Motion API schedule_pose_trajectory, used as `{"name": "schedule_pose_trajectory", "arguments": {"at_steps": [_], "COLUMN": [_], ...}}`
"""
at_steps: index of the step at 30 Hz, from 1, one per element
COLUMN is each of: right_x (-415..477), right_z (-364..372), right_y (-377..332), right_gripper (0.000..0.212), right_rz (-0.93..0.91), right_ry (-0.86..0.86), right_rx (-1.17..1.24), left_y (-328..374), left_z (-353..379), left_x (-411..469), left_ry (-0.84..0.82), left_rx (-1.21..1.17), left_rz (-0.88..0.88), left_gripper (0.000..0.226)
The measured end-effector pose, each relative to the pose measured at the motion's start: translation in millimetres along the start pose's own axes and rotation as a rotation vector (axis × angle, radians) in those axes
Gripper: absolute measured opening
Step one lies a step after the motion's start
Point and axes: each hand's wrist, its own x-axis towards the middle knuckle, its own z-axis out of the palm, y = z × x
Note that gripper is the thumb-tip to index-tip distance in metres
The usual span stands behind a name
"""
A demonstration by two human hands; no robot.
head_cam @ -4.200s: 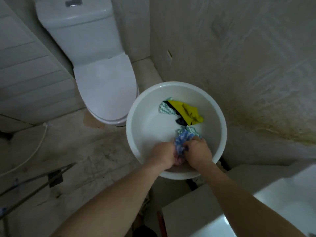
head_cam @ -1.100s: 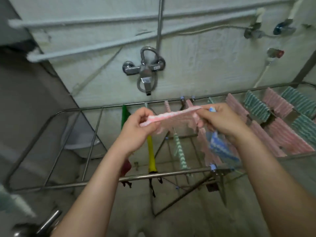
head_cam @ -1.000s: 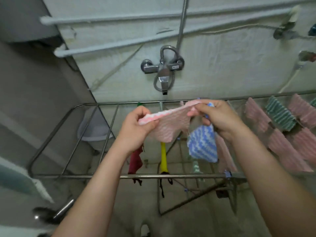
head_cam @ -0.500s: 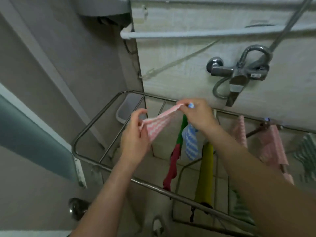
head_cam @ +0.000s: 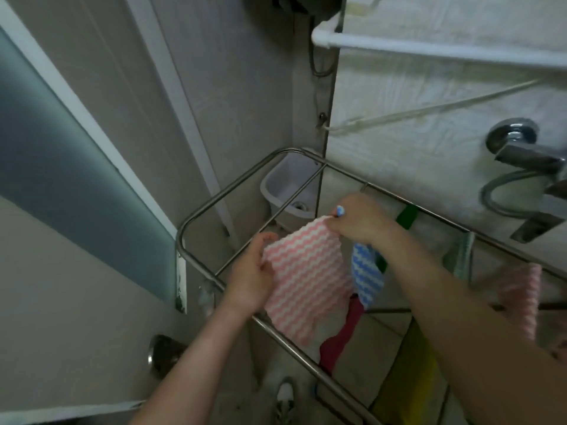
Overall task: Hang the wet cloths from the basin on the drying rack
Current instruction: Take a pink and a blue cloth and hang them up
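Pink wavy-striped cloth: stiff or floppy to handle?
Probably floppy: the pink cloth hangs limp below the corners that the left hand and right hand pinch. Likely light, since pinches alone carry it.

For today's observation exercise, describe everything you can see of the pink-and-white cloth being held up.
The pink cloth is thin, roughly square fabric with wavy pink and white stripes. It hangs spread open, the left hand gripping its left edge and the right hand pinching its top right corner. It is held above the drying rack, its lower edge overlapping the near rail; contact is unclear.
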Motion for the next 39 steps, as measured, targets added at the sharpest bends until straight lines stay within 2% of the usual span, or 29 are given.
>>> {"name": "schedule_pose_trajectory", "arguments": {"at_steps": [2, 4, 9, 12, 13, 15, 18, 20, 22, 25, 29, 32, 37, 39], "right_x": [12.9, 23.5, 39.5, 36.5, 37.6, 41.0, 38.5, 36.7, 35.9, 36.0, 30.7, 25.0, 11.6, 1.7], "right_z": [27.1, 48.8, 69.9, 61.1, 53.6, 36.9, 22.4, 32.9, 52.0, 74.8, 82.9, 79.9, 58.2, 30.8], "right_y": [-7.5, -9.1, -16.6, -11.5, -5.7, 8.6, 22.5, 26.4, 29.6, 37.9, 42.2, 37.4, 31.1, 26.6], "right_gripper": [0.047, 0.043, 0.016, 0.023, 0.019, 0.013, 0.023, 0.020, 0.028, 0.042, 0.030, 0.037, 0.030, 0.019], "right_rz": [0.000, 0.024, -0.011, -0.034, -0.039, -0.009, 0.069, 0.072, 0.060, 0.050, 0.043, 0.042, 0.028, -0.011], "right_ry": [0.011, 0.065, 0.108, 0.159, 0.166, 0.064, -0.229, -0.380, -0.442, -0.365, -0.283, -0.253, -0.255, -0.252], "right_rx": [-0.023, 0.052, 0.097, 0.183, 0.179, 0.156, 0.117, 0.060, 0.051, 0.136, 0.260, 0.278, 0.254, 0.259], "left_y": [-10.1, -17.0, -33.7, -40.9, -43.2, -44.7, -35.3, -29.7, -28.3, -27.7, -30.4, -36.4, -30.1, -18.1], "left_z": [-1.0, -2.2, 1.7, 1.4, 2.6, 4.0, 11.8, 18.5, 21.5, 19.9, 18.0, 20.2, 18.0, 15.4], "left_x": [-2.4, -4.0, 0.5, -2.8, -2.4, -2.5, -2.8, -3.6, -3.1, -2.9, -3.6, -1.1, -1.8, -1.0], "left_ry": [0.058, 0.101, 0.144, 0.171, 0.197, 0.172, -0.062, -0.227, -0.263, -0.279, -0.337, -0.348, -0.347, -0.271], "left_rx": [0.253, 0.432, 0.666, 0.810, 0.836, 0.761, 0.522, 0.541, 0.519, 0.503, 0.550, 0.602, 0.601, 0.528], "left_rz": [0.016, 0.038, -0.008, -0.010, 0.004, 0.058, 0.096, 0.089, 0.104, 0.132, 0.172, 0.197, 0.184, 0.223], "left_gripper": [0.049, 0.047, 0.046, 0.053, 0.055, 0.048, 0.033, 0.036, 0.042, 0.053, 0.062, 0.063, 0.046, 0.035]}}
